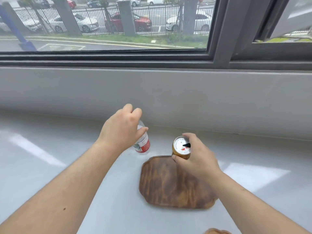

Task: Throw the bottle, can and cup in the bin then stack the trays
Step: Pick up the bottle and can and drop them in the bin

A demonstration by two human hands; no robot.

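At the very bottom edge of the view, a sliver of a second brown object (pixel 217 231) is showing; it may be another tray, but too little is visible to tell. Just beyond it, a dark wooden tray (pixel 170 183) is lying flat on the pale grey desk (pixel 50 149), with nothing resting on its visible surface. At the tray's far right corner, the right hand (pixel 197 157) is holding a gold can (pixel 181 147), its grip clamped around the can's side with the thumb in front and fingers wrapping behind; the can is standing upright, and whether it is touching the tray or hanging just above it cannot be told. Further out and to the left, the left hand (pixel 121 129) is reaching down over a clear plastic bottle (pixel 142 142) with a red and white label, its grip closing around the bottle's upper part; the bottle is standing on the desk just beyond the tray. No cup and no bin are appearing in view. Judging from this, the task is sitting at an early stage: bottle and can are being collected, nothing is visibly binned, and the cup and the tray stacking are remaining.
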